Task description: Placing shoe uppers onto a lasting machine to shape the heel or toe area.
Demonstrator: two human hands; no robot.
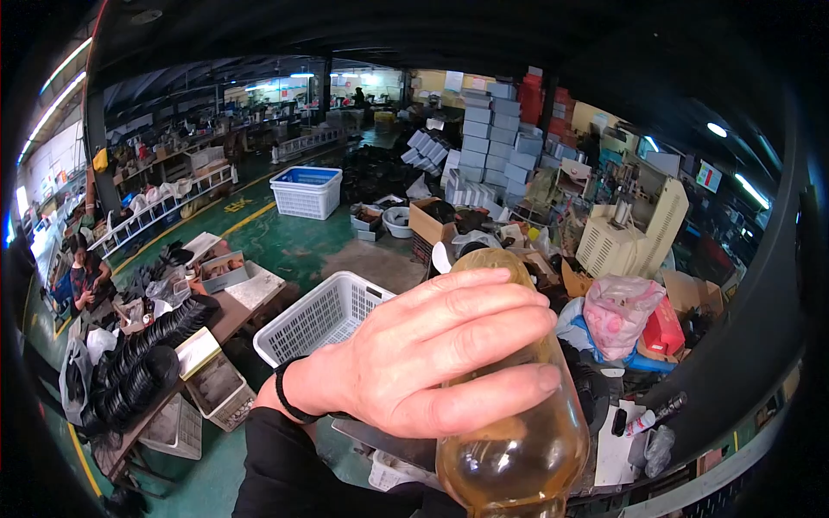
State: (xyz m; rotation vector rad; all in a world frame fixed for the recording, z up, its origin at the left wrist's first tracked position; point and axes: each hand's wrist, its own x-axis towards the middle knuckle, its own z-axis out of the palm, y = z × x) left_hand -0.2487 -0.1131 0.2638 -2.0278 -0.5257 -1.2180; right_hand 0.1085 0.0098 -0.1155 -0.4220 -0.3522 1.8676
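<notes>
Across the flank of an amber transparent bottle (514, 453), close before the wearer, lies the left hand (423, 354), its back uppermost and its fingers directed to the right. The grip is closed on the bottle, the fingers bent over its wall; the thumb is hidden. The bottle's shoulder narrows toward the lower edge of the view, where the neck is cut off. A black bracelet (287, 393) encircles the wrist above a dark sleeve (285, 470). The right hand lies outside the view. Beyond the wrist stands a white crate (313, 321) with slotted walls, partly covered by the hand. At left, a worktable (262, 287) bears black round pieces (142, 380), ranked along its near part, and a grey box (226, 281) toward its far end. Farther off, a second white basket (304, 203), with blue inside its rim, rests on the green floor (259, 235). To the right of the bottle, a pink bag (617, 315) sits beside a red box (663, 328); grey boxes (488, 147) form tall stacks in the background.
</notes>
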